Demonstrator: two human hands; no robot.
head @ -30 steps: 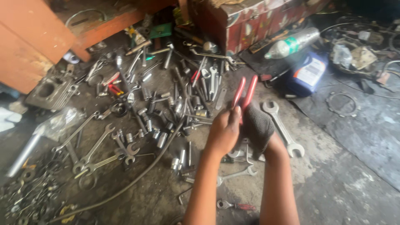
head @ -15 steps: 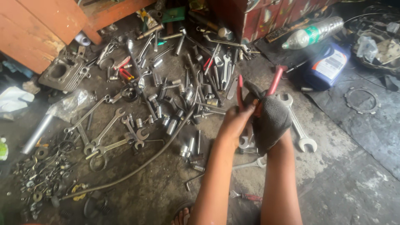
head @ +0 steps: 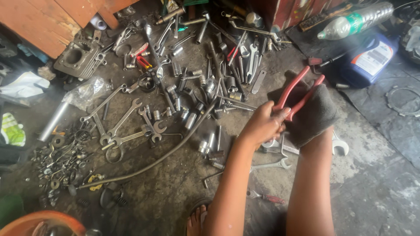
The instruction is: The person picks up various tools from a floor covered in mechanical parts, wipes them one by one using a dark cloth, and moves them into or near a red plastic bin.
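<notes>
My left hand point(head: 261, 126) grips a pair of red-handled pliers point(head: 299, 93), its fingers wrapped near the lower part of the handles. A dark grey rag point(head: 316, 116) covers my right hand point(head: 311, 117), which is pressed against the pliers from the right. The pliers' handles point up and to the right; their jaws are hidden between hand and rag. Both forearms reach up from the bottom of the view over a dirty floor strewn with tools.
Several spanners point(head: 124, 118) and sockets point(head: 197, 109) lie scattered left of my hands. A long curved metal rod point(head: 153, 161) crosses the floor. A blue oil can point(head: 369, 59), a plastic bottle point(head: 354, 22), an engine cylinder point(head: 76, 57) and small rings point(head: 57, 157) lie around. My bare toes point(head: 194, 220) show below.
Both hands with the pliers and rag have shifted to the right and slightly down in view, and the pliers' handles now tilt more to the right.
</notes>
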